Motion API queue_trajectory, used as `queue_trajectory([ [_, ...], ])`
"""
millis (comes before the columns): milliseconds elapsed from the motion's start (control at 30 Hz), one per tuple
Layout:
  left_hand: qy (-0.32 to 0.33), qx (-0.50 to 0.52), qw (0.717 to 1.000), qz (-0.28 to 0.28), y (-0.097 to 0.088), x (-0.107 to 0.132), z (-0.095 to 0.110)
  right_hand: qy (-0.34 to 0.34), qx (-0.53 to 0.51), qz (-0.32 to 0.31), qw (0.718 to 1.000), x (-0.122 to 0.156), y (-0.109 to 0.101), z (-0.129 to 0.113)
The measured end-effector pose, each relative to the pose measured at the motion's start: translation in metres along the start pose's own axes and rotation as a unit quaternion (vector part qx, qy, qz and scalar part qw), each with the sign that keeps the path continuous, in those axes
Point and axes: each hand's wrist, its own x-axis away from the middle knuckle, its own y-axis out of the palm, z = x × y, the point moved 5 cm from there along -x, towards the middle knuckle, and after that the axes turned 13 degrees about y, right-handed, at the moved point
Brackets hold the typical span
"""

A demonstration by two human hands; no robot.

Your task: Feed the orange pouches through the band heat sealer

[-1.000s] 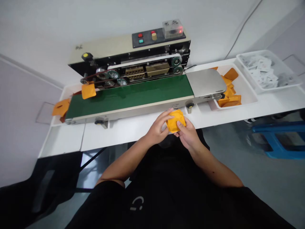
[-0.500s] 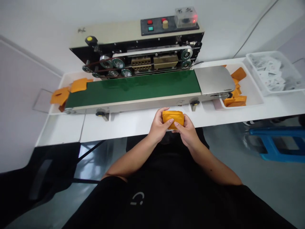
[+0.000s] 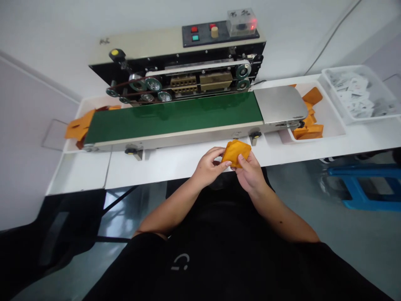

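A small orange pouch [image 3: 236, 151] is held tilted over the front edge of the white table [image 3: 169, 165]. My right hand [image 3: 249, 172] grips its lower right side, thumb on the front face. At the lower left corner, my left hand [image 3: 209, 166] pinches the pouch between thumb and fingers. The pouch hides some of the fingertips. Just beyond both hands runs the green conveyor belt [image 3: 178, 115] of a band sealing machine [image 3: 178, 54], with rollers and a control panel above it.
On the left, a white bin [image 3: 70, 145] holds orange pouches [image 3: 79, 125]. Another white bin [image 3: 336, 125] with orange pouches stands at the belt's right end, beside a clear tub [image 3: 384, 90] of white packets. A blue stool [image 3: 357, 192] is at right, a black chair [image 3: 72, 221] at left.
The pouch has turned to a slant and shifted up and right. My left hand's grip has moved to its corner. At the belt's left end, a pouch has dropped off into the bin.
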Motion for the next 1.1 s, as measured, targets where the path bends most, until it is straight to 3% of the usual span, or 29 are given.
queue_trajectory([
  [333, -0.036, 0.094, 0.994, 0.045, 0.005, -0.001, -0.008, -0.017, -0.026, 0.03, 0.999, -0.001, -0.011, -0.004],
  [467, 0.0, 0.027, 0.998, 0.063, 0.006, -0.005, -0.006, -0.019, -0.044, 0.044, 0.998, 0.001, -0.014, -0.009],
  [567, 0.134, -0.119, 0.984, 0.008, 0.009, -0.009, 0.011, 0.0, -0.058, 0.048, 0.997, 0.003, -0.018, -0.013],
  [667, 0.286, -0.25, 0.922, -0.072, 0.013, -0.011, 0.026, 0.017, -0.06, 0.041, 0.997, 0.006, -0.024, -0.019],
  [767, 0.373, -0.297, 0.87, -0.127, 0.013, -0.016, 0.035, 0.022, -0.055, 0.033, 0.998, 0.01, -0.029, -0.027],
  [900, 0.408, -0.271, 0.841, -0.228, 0.021, -0.026, 0.044, 0.055, -0.074, 0.008, 0.996, 0.016, -0.034, -0.034],
  [1033, 0.427, -0.289, 0.818, -0.256, 0.032, -0.034, 0.051, 0.081, -0.107, 0.001, 0.991, 0.019, -0.043, -0.036],
  [1100, 0.405, -0.293, 0.823, -0.269, 0.037, -0.037, 0.048, 0.091, -0.123, -0.002, 0.988, 0.021, -0.047, -0.038],
])
